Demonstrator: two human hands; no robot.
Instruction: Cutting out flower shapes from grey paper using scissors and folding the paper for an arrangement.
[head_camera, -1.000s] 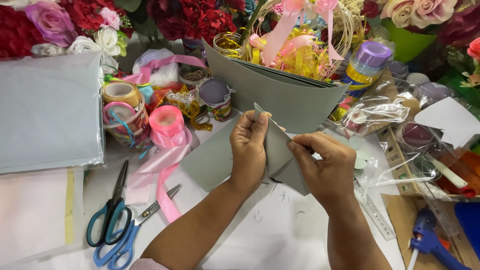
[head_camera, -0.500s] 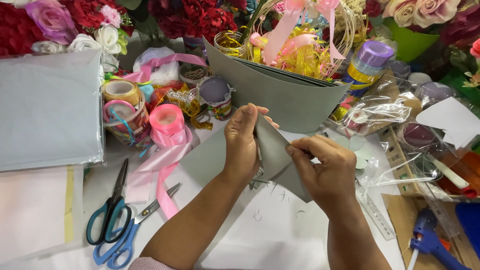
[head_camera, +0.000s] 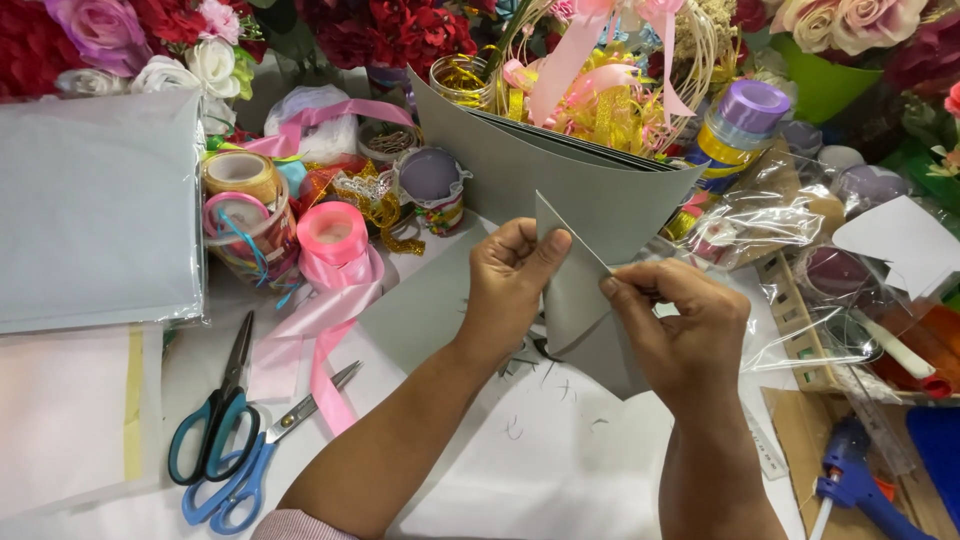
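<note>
Two blue-handled scissors (head_camera: 225, 440) lie crossed at the near left of the white counter (head_camera: 560, 470), and a blue glue gun (head_camera: 860, 490) rests at the near right.

Just beyond them, at the centre, a person works a grey paper piece (head_camera: 585, 320) held up off the counter between both hands. The left hand (head_camera: 512, 285) is closed on the paper's left edge, thumb pressed flat against the near face close to the upper tip; the right hand (head_camera: 680, 325) pinches the right-hand fold between thumb and forefinger.

Compared with a second ago, the paper has been turned up and creased tighter: then it lay lower and flatter between the hands, with a pale strip showing at the right fingertips (that strip is no longer visible); now it stands as a narrow wedge. Judging by this, the fold has been closed and is being pressed sharp.

The wedge's long axis runs roughly upright, leaning slightly, and its point aims up and away from the person toward the flowers.

Farther back, a pink ribbon roll (head_camera: 332, 228) trails its loose end across the counter, large grey sheets (head_camera: 560, 170) stand curved behind the hands, and red and pink artificial flowers (head_camera: 400, 35) fill the far edge.
</note>
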